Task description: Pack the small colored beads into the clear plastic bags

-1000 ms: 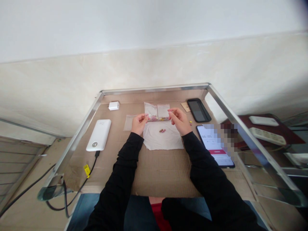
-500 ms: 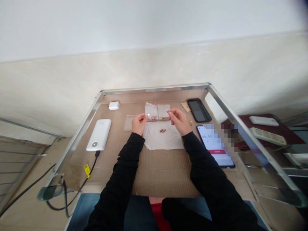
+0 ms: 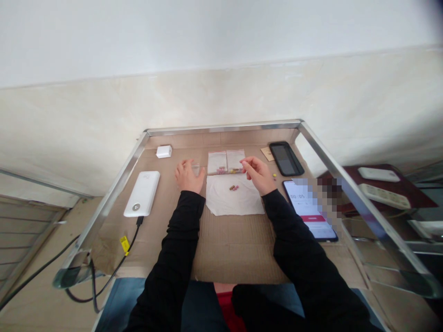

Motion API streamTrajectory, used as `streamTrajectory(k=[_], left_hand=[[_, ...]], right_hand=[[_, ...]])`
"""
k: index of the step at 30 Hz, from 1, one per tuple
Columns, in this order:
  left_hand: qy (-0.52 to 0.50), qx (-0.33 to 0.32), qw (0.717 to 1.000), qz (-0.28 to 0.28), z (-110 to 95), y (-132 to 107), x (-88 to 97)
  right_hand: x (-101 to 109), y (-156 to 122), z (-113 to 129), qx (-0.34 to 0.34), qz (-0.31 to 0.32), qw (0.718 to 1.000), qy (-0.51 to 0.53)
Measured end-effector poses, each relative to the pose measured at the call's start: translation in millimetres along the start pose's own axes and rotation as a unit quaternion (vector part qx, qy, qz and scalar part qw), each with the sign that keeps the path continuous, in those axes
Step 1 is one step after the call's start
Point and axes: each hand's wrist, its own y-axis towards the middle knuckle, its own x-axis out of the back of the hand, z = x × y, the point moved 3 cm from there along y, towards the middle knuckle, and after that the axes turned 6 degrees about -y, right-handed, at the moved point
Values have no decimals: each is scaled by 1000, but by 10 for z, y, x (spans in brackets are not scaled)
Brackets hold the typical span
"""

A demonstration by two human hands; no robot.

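My left hand (image 3: 189, 176) has its fingers spread over a clear zip bag (image 3: 195, 168) that lies flat on the cardboard. Most of that bag is hidden under the hand. My right hand (image 3: 258, 174) is closed in a pinch at the right edge of a second zip bag (image 3: 236, 159); what is between the fingertips, if anything, is too small to make out. Beside it lies a third zip bag (image 3: 217, 162), with pink capsules at its bottom. Several brown and pink capsules (image 3: 234, 187) rest on a white sheet (image 3: 235, 203) between my hands.
A yellow pill (image 3: 274, 175) lies right of my right hand, near a black phone (image 3: 285, 158). A lit phone (image 3: 309, 212) shows a timer. At left are a white power bank (image 3: 142, 193) with a cable and a white charger (image 3: 164, 151). A metal rim (image 3: 221, 125) borders the tray.
My left hand has let go of the bag with the pink capsules, which now lies flat, and moved left over the other bag, opening its fingers. My right hand is almost unmoved.
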Motion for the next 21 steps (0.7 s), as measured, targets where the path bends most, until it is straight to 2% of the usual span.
streamTrajectory(k=[5, 9, 21], left_hand=[[51, 62, 996, 41, 100, -5, -1], [58, 76, 992, 84, 132, 3, -40], [43, 79, 993, 80, 171, 48, -33]], right_hand=[[3, 0, -16, -5, 2, 1000, -3], [-1, -2, -22, -1, 6, 1000, -10], [-1, -5, 9, 2, 13, 1000, -18]])
